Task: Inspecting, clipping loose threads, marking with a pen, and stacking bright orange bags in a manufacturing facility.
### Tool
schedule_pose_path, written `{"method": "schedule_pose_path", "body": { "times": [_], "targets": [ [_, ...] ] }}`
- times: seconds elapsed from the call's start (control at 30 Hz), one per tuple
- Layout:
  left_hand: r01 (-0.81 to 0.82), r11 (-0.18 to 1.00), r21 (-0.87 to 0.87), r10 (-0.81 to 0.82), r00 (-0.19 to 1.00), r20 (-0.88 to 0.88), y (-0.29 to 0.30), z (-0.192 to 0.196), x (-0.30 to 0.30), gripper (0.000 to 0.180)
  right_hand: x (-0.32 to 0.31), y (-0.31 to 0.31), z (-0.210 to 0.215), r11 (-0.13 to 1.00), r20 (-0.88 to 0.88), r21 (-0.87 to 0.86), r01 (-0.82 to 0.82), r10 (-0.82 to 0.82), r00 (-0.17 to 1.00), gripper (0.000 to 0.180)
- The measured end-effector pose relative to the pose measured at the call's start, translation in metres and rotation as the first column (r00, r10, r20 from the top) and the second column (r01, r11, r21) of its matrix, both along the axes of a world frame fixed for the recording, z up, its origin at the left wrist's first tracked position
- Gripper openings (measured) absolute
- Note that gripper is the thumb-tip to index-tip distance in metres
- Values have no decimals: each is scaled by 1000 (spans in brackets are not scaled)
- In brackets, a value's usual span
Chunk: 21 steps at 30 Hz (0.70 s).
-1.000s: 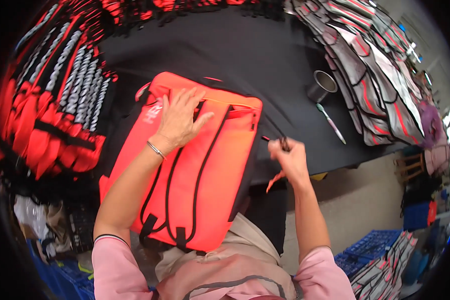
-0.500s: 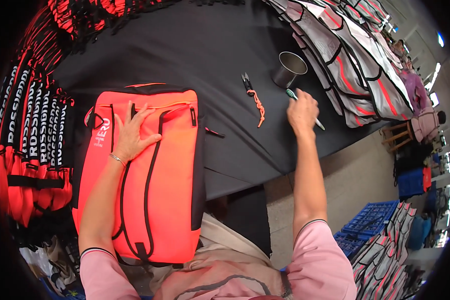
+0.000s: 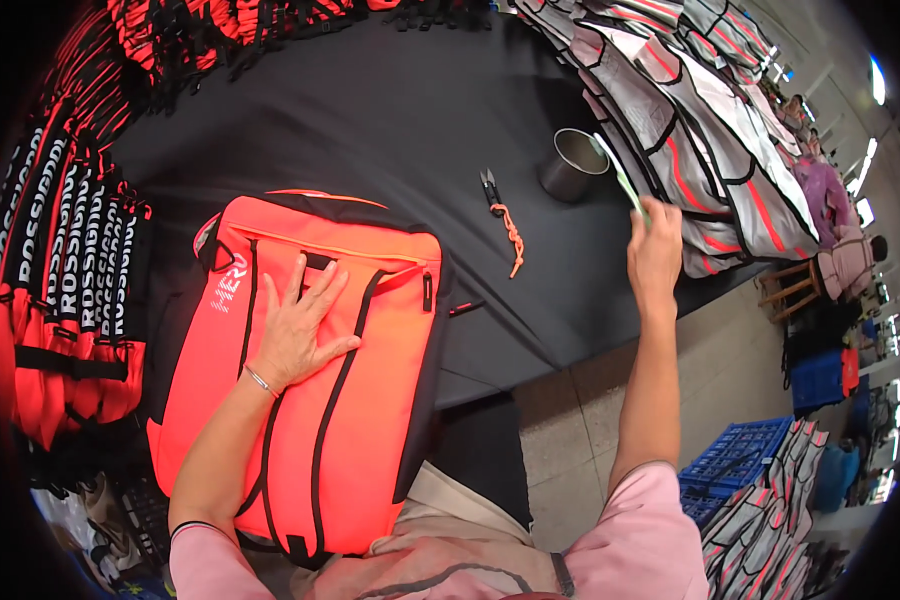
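**Pen lifted beside the metal cup**

The right hand (image 3: 655,255) pinches a slim pen (image 3: 618,178) just right of the metal cup (image 3: 573,165), near the black table's (image 3: 370,120) right edge. The pen's long axis slants up-left over the cup. The left hand (image 3: 300,325) lies flat, fingers spread, on the orange backpack (image 3: 320,400) at the near edge.

A bright orange backpack (image 3: 350,400) with black straps and trim was laid flat, strap side up, at the near edge of the black worktop (image 3: 370,120), its lower end hanging over that edge. A slim, pale green pen-like tool (image 3: 620,180) was held raised above the worktop's right edge.
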<state>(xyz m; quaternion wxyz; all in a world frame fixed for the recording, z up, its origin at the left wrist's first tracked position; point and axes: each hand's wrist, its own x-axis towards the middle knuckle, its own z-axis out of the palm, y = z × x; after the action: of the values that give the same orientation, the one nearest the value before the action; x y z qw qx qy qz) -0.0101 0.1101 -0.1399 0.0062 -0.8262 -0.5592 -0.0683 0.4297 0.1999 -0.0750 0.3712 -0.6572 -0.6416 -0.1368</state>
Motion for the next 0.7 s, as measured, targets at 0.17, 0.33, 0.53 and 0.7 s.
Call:
{"method": "schedule_pose_path", "body": {
  "times": [0.17, 0.33, 0.53, 0.7],
  "targets": [
    [-25, 999, -28, 26, 999, 22, -1, 1, 5, 88, 15, 98, 21, 951, 403, -275, 143, -21, 915, 19],
    [-27, 999, -36, 29, 998, 52, -2, -1, 5, 89, 5, 158, 8, 908, 486, -360, 215, -14, 874, 18],
    [-28, 999, -37, 31, 996, 87, -3, 1, 3, 88, 0, 166, 35, 741, 451, -634, 223, 120, 884, 18],
    [26, 998, -60, -4, 941, 338, -20, 7, -6, 78, -17, 148, 34, 836, 556, -491, 247, 83, 827, 23]
  ]
}}
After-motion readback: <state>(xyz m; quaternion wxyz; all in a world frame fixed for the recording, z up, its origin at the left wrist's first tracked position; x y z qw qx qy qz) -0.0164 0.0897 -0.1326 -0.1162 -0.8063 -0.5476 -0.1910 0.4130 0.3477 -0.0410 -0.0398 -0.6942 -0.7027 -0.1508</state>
